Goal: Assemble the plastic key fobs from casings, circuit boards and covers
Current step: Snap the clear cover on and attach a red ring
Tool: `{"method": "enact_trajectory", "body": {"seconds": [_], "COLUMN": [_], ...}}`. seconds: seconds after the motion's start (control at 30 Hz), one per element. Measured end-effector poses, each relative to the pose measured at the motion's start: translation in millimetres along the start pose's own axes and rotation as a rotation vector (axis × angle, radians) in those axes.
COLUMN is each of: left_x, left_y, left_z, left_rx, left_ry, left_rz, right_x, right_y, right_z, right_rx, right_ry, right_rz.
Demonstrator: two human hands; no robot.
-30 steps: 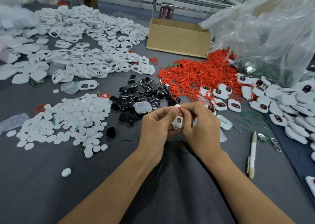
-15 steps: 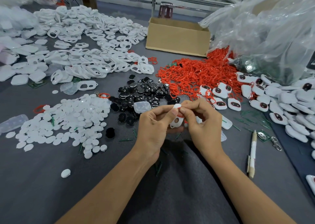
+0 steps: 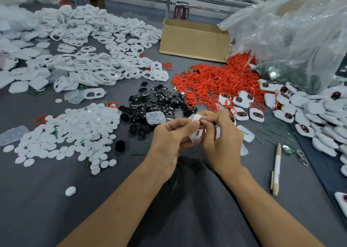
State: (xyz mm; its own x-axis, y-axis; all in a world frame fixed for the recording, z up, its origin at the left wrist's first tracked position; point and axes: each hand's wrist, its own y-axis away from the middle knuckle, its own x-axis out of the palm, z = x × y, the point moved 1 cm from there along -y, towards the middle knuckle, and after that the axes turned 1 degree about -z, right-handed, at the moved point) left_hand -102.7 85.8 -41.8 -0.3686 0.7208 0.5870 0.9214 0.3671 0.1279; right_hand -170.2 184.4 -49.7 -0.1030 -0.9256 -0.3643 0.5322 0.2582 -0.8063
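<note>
Little has moved since a second ago: both hands stay on the same white casing (image 3: 196, 132), well in front of the cardboard box (image 3: 195, 40), right fingertips nudged closer to its top edge. Left hand (image 3: 169, 139) curls round the casing from the side; right hand (image 3: 221, 141) pinches a red ring (image 3: 201, 119) at the casing top. Step looks like fitting the ring to the shell; next move likely needs seating it all round, then adding a board and cover. Front-right of the box: red ring pile (image 3: 212, 81), finished fobs (image 3: 309, 111). Front of box: black pieces (image 3: 154, 102), clear cover (image 3: 155, 117). Front-left: white discs (image 3: 75, 130). Left of box: loose casings (image 3: 97, 59). Pen (image 3: 277, 168) on the desk (image 3: 56, 209), far front-right. Nothing blocks the hands; the ring's seating is hidden by fingers.
</note>
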Motion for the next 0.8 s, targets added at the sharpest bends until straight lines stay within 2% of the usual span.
{"method": "enact_trajectory", "body": {"seconds": [0.3, 0.53, 0.8], "left_x": [0.1, 4.3, 5.1], "left_y": [0.1, 1.8, 2.1], "left_z": [-1.7, 2.7, 2.2], "left_rx": [0.033, 0.125, 0.11], "left_ry": [-0.04, -0.132, -0.155], "left_rz": [0.025, -0.062, -0.145], "right_x": [-1.0, -0.2, 2.6], "right_y": [-0.8, -2.6, -1.8], "right_z": [-1.3, -0.2, 3.7], "right_rx": [-0.044, 0.091, 0.086], "right_ry": [0.026, 0.055, 0.086], "right_rz": [0.033, 0.06, 0.092]}}
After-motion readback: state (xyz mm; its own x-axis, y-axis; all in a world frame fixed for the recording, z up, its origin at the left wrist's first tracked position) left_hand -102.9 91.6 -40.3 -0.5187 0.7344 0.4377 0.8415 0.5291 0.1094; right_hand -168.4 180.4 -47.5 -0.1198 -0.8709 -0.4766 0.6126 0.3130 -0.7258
